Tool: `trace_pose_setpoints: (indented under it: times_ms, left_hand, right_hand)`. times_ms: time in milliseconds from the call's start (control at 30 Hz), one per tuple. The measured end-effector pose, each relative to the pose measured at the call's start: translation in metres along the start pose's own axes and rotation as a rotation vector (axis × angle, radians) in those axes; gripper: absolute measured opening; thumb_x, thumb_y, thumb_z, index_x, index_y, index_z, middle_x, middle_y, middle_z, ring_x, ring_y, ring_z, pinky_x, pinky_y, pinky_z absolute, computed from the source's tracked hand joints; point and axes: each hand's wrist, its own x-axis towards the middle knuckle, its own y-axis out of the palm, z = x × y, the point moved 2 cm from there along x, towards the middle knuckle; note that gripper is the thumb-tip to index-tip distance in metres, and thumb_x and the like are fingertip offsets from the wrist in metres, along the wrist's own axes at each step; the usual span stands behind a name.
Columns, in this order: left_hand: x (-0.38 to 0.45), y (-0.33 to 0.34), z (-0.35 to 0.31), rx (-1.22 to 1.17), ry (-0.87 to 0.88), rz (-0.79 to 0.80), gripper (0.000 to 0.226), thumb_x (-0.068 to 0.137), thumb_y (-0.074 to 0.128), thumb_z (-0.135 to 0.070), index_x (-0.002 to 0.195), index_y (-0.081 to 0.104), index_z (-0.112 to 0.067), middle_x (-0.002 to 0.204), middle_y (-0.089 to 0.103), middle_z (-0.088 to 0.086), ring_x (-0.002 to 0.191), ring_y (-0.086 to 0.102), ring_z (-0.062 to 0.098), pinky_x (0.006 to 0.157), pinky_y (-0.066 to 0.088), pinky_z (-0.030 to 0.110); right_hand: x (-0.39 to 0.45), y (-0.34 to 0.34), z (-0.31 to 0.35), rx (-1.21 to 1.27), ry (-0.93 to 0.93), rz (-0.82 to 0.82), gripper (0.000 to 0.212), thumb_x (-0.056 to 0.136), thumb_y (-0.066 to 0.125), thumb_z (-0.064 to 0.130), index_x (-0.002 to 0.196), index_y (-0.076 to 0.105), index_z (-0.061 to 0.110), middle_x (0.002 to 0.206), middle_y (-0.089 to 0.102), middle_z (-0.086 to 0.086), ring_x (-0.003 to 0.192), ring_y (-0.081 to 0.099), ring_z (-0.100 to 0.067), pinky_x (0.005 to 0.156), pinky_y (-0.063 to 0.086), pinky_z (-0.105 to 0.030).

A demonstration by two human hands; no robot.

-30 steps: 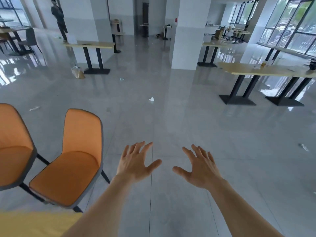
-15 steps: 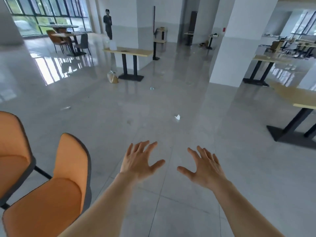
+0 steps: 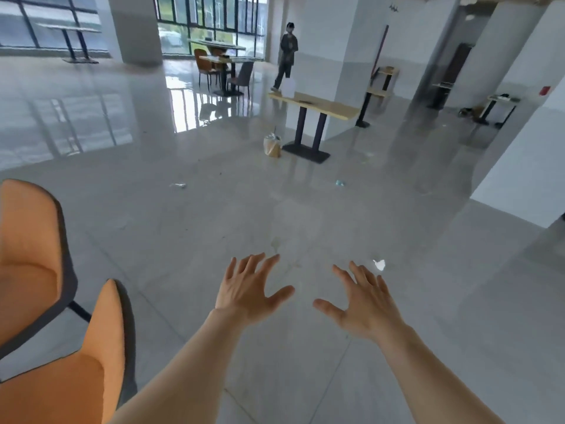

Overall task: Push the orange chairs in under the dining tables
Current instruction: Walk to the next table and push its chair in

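Observation:
Two orange chairs with dark grey backs stand at the left edge: the nearer chair [image 3: 76,368] at the bottom left, the farther chair [image 3: 27,252] behind it. My left hand [image 3: 249,290] and my right hand [image 3: 363,302] are stretched out over the bare floor, palms down, fingers spread, holding nothing. Both hands are to the right of the chairs and touch neither. A dining table [image 3: 315,104] with a light wood top and black legs stands ahead in the middle distance.
A bag [image 3: 272,145] sits on the floor by that table's base. A person [image 3: 287,55] stands beyond it. More tables and chairs [image 3: 224,67] are by the windows. White pillars [image 3: 526,154] rise at right. Small litter [image 3: 379,264] lies on the glossy floor.
The view has swung to the left: the chairs slid further to the left edge, the right-hand tables left the frame, and the far table and person moved toward the centre. My hands stay open.

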Motion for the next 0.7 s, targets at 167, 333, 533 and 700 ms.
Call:
trace_pose_setpoints:
  times_ms: [167, 333, 533, 700]
  left_hand:
    - [0.089, -0.023, 0.045, 0.016, -0.118, -0.059, 0.087, 0.086, 0.029, -0.088, 0.159, 0.017, -0.044, 0.167, 0.024, -0.006, 0.154, 0.015, 0.018, 0.128, 0.0, 0.045]
    - [0.146, -0.038, 0.112, 0.042, -0.303, -0.142, 0.089, 0.084, 0.028, -0.089, 0.16, 0.018, -0.043, 0.167, 0.026, -0.006, 0.154, 0.018, 0.018, 0.128, 0.002, 0.046]
    - [0.166, -0.055, 0.199, 0.059, -0.654, -0.252, 0.091, 0.082, 0.025, -0.091, 0.159, 0.017, -0.044, 0.166, 0.027, -0.006, 0.153, 0.02, 0.018, 0.128, 0.003, 0.046]
    - [0.137, -0.075, 0.23, 0.1, -0.996, -0.388, 0.086, 0.087, 0.032, -0.086, 0.159, 0.022, -0.04, 0.163, 0.032, -0.004, 0.152, 0.023, 0.021, 0.128, 0.007, 0.047]
  right_hand:
    - [0.134, -0.024, 0.028, -0.005, -0.138, 0.026, 0.111, 0.072, 0.023, 0.099, 0.163, 0.006, 0.038, 0.174, 0.002, -0.004, 0.16, -0.004, -0.023, 0.128, -0.001, -0.051]
    - [0.261, -0.028, 0.082, -0.042, -0.334, 0.07, 0.112, 0.074, 0.025, 0.099, 0.164, 0.006, 0.036, 0.174, 0.002, -0.005, 0.159, -0.003, -0.024, 0.128, 0.0, -0.052]
    - [0.396, -0.023, 0.192, -0.101, -0.686, 0.111, 0.117, 0.065, 0.015, 0.1, 0.163, 0.011, 0.035, 0.173, 0.008, -0.007, 0.159, 0.002, -0.025, 0.128, 0.005, -0.051]
    - [0.44, -0.012, 0.301, -0.16, -1.048, 0.198, 0.106, 0.077, 0.03, 0.095, 0.163, 0.013, 0.036, 0.173, 0.01, -0.006, 0.159, 0.005, -0.025, 0.127, 0.008, -0.052]
